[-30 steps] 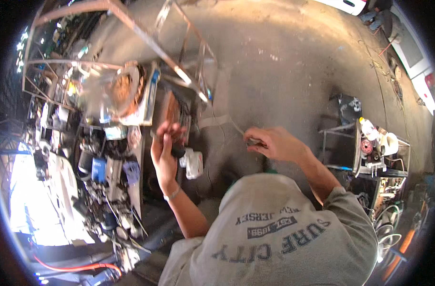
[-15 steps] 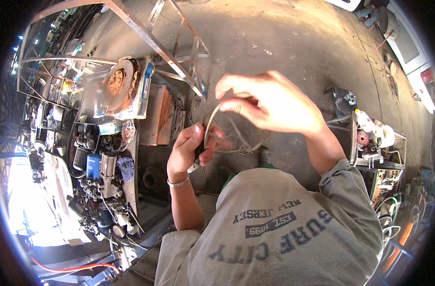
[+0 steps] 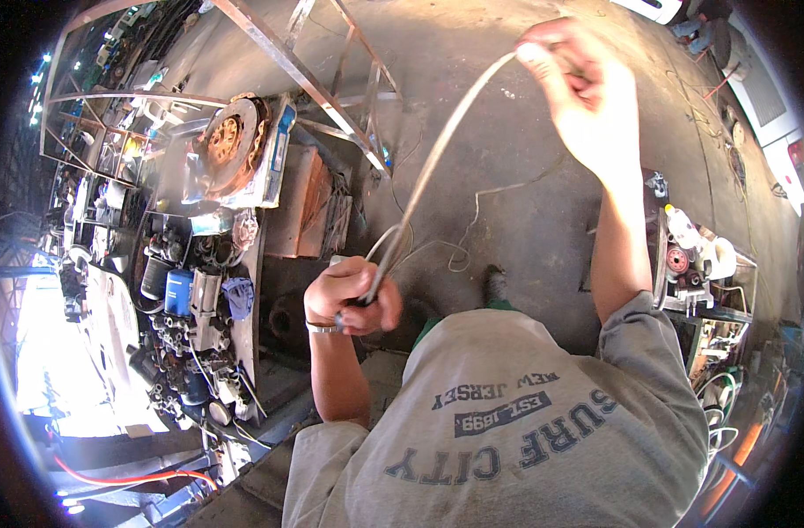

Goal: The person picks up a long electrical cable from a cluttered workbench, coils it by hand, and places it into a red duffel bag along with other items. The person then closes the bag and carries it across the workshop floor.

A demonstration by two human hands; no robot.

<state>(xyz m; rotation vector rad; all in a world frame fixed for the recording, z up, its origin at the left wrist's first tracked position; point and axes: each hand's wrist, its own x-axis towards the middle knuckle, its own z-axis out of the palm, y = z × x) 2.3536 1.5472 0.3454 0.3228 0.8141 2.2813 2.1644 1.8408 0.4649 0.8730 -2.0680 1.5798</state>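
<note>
A long pale grey cable (image 3: pixel 450 132) is stretched between my two hands over the floor. My left hand (image 3: pixel 351 292), in front of my body, is closed around the cable's near end and a short dark piece, mostly hidden by the fingers. Raised at the upper right, my right hand (image 3: pixel 588 92) pinches the cable between thumb and fingers; bright light washes out part of this hand. A loop of cable stands up beside my left fingers, and a thin slack length (image 3: pixel 477 207) curls away above the floor.
To my left, a bench (image 3: pixel 254 299) is crowded with metal parts, a blue canister (image 3: pixel 179 292) and a rusty brake disc (image 3: pixel 234 141). A metal frame (image 3: pixel 305 79) rises beyond it. At right stands a small cart (image 3: pixel 710 304) with bottles. Someone (image 3: pixel 714 40) crouches by a white vehicle.
My right hand has moved up and right, drawing a long stretch of cable out from my left hand. My left hand has turned and dropped slightly, still gripping.
</note>
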